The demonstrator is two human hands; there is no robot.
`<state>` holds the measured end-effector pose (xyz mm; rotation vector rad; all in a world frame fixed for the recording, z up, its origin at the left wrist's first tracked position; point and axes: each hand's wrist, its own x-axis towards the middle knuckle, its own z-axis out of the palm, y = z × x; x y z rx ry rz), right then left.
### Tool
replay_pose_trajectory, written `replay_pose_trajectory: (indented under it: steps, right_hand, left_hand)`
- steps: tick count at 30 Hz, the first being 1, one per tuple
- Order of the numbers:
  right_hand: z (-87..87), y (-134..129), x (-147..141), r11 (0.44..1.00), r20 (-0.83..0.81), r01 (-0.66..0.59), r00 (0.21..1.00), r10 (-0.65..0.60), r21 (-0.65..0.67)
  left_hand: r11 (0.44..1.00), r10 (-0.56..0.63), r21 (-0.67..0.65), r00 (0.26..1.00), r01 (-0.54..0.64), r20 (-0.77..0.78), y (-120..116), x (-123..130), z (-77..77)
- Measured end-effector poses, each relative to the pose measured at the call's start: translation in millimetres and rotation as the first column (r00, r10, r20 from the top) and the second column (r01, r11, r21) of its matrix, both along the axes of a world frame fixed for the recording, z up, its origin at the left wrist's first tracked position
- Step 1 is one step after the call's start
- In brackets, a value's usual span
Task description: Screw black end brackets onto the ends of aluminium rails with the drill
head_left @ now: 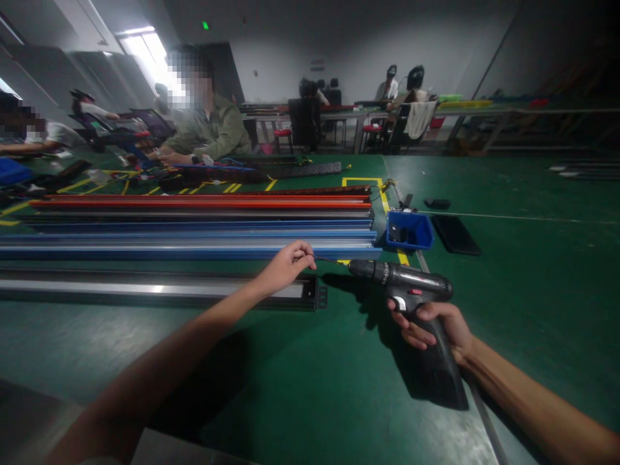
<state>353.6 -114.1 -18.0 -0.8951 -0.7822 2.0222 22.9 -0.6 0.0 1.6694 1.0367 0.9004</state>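
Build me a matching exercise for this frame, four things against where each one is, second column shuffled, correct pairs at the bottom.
Things
1. Drill
2. Left hand
3. Blue bin
4. Orange rail

Places
A. Immediately left, in the picture, of the flat black object
B. Lying on the far side of the blue rails
C. Gripped by the handle in the right hand
D. Fingertips together at the far end of the bit

Right pairs: 1-C, 2-D, 3-A, 4-B
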Motion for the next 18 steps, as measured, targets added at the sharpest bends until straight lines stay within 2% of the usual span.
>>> replay_pose_trajectory:
  steps: [11, 18]
  right_hand:
    - [-10.2, 4, 4, 0.998, -0.126, -0.042, 0.991, 0.036, -0.040]
    - [-17.2, 4, 9, 0.999, -0.154, -0.027, 0.988, 0.022, -0.030]
  left_hand:
    - [1.000, -0.030, -0.006, 0.999, 0.030, -0.020, 1, 1, -2.7]
    - [0.993, -0.060, 0.097, 0.996, 0.066, -0.059, 1, 0, -7.1]
